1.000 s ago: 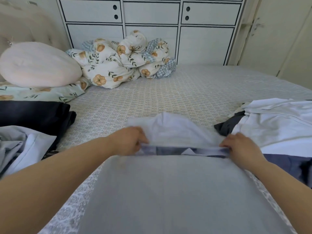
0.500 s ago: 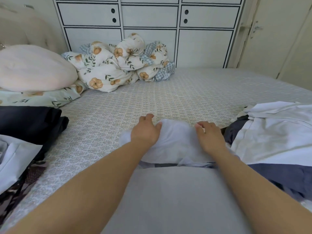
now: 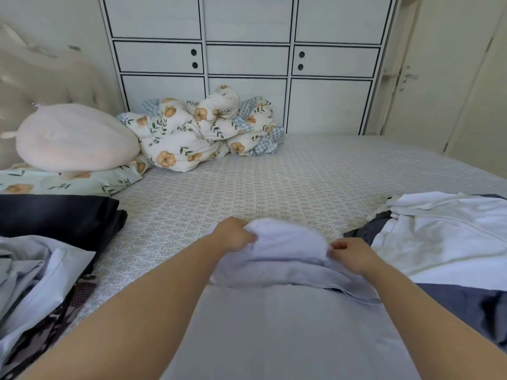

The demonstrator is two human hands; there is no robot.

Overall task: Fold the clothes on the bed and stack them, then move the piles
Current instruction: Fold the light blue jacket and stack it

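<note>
Across the bed [image 3: 315, 174] lies a pale sheet printed with a small lattice pattern, running back to a white cabinet [image 3: 247, 61] of flat panels edged in dark lines. At the far side sits a bunched floral quilt [image 3: 192, 133], soft and lumpy, beside a smooth rounded pink pillow [image 3: 74, 138] against a tufted headboard [image 3: 41, 78]. Folded dark cloth [image 3: 55, 215] lies at the left, with crumpled pale clothes [image 3: 35, 270] nearer. A loose heap of white and navy clothes [image 3: 444, 237] lies at the right. Near the front edge, in the middle, lies a pale grey garment [image 3: 288, 333], smooth and flat, its far end turned back in a puffed white fold [image 3: 285, 242]. The left hand [image 3: 233, 235] grips that fold with curled fingers; the right hand [image 3: 351, 255] pinches its other side.
</note>
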